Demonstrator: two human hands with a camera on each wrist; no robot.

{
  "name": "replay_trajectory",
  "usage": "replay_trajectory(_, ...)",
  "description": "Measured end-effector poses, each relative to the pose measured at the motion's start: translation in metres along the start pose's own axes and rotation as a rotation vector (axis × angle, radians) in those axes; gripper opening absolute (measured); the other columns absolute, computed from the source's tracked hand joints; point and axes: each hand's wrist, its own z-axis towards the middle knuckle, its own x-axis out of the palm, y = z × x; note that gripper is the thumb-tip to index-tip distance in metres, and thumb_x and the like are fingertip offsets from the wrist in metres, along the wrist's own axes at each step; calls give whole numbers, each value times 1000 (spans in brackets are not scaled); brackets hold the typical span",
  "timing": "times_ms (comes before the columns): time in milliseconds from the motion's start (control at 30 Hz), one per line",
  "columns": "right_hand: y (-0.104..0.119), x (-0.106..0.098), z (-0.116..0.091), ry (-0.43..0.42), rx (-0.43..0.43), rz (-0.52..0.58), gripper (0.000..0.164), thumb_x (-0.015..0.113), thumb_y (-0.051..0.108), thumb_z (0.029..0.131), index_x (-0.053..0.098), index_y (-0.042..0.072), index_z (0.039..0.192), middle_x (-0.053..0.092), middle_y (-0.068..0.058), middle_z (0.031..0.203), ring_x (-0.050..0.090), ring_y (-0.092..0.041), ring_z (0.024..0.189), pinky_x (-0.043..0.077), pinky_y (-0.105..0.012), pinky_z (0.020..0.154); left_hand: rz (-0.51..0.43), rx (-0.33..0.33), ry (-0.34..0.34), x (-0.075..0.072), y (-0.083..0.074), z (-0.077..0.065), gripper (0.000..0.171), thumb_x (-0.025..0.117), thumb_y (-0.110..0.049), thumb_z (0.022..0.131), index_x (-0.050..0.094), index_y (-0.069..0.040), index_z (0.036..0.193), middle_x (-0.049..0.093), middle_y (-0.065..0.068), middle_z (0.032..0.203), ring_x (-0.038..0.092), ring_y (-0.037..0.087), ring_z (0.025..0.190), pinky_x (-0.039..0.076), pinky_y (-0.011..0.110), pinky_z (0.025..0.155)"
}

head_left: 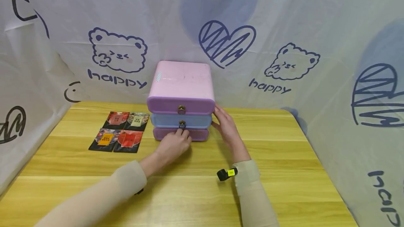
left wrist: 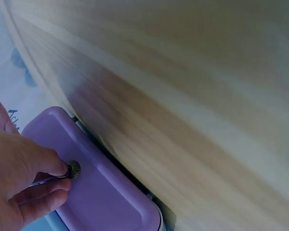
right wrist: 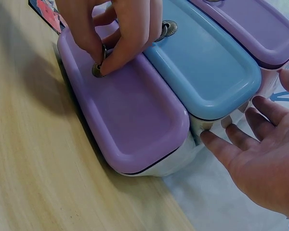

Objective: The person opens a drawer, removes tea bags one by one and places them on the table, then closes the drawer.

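Observation:
A small pink chest of drawers (head_left: 184,80) stands at the back of the table. Its top drawer (head_left: 164,105) is purple, its middle drawer (head_left: 200,120) light blue and its bottom drawer (left wrist: 106,187) purple. Each drawer front has a round bronze-coloured knob with a ring. My left hand (head_left: 175,146) pinches the ring at the knob (left wrist: 74,169) of the bottom drawer between thumb and fingers. At the chest's right side, my right hand (head_left: 228,127) has its fingers spread, fingertips right at the side wall, as the right wrist view shows.
Several dark packets with red, yellow and pale labels (head_left: 128,139) lie in a block on the wooden table (head_left: 277,185), left of the chest. A white cloth with bear and heart drawings (head_left: 176,20) hangs behind. Black straps (head_left: 223,174) are on the wrists.

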Motion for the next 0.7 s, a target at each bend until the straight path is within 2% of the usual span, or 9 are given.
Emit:
replay_trajectory(500,-1,0,1,5,2,0,47,52,42,90,48,21,131,40,5,139,34,-8,122,34,-44,101,-128,-107,-19,-12,-11,-8,11,52,0,79,60,-8,80,56,8,81,52,22,71,46,29,40)
replay_trajectory(700,-1,0,0,15,-4,4,48,50,40,91,46,19,133,38,1,141,32,-11,123,34,-46,101,-185,-161,10,-19,-12,-10,11,55,2,77,59,-8,75,56,8,77,52,22,67,46,33,38)
